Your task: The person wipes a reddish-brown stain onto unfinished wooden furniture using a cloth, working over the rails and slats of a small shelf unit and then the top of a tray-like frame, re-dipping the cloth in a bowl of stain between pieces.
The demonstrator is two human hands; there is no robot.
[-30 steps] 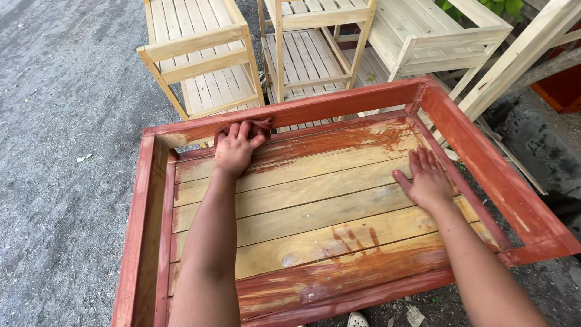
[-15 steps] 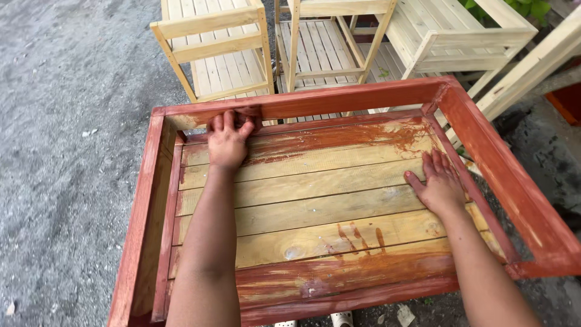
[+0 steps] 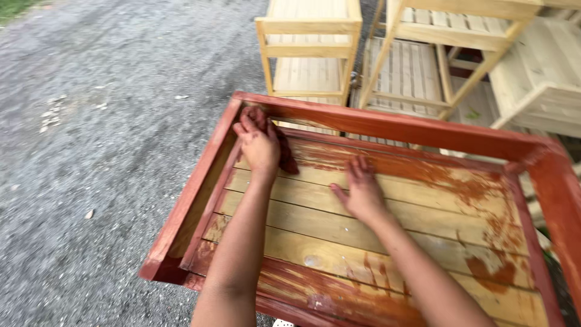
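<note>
A wooden slatted tray-like frame (image 3: 387, 124) lies in front of me, its rim stained red-brown and its slats partly smeared with the same stain. My left hand (image 3: 259, 144) presses a dark red stained rag (image 3: 283, 152) into the far left corner of the slats. Flat on the middle slats rests my right hand (image 3: 362, 191), fingers spread and stained, holding nothing.
Several unstained pale wooden racks (image 3: 308, 54) stand just beyond the frame's far edge, with more at the upper right (image 3: 532, 72). Grey gravel ground (image 3: 109, 133) spreads to the left.
My left hand moved into the far left corner, where the rag now shows under it. My right hand shifted left from the right rim to the middle slats. The view swung left.
</note>
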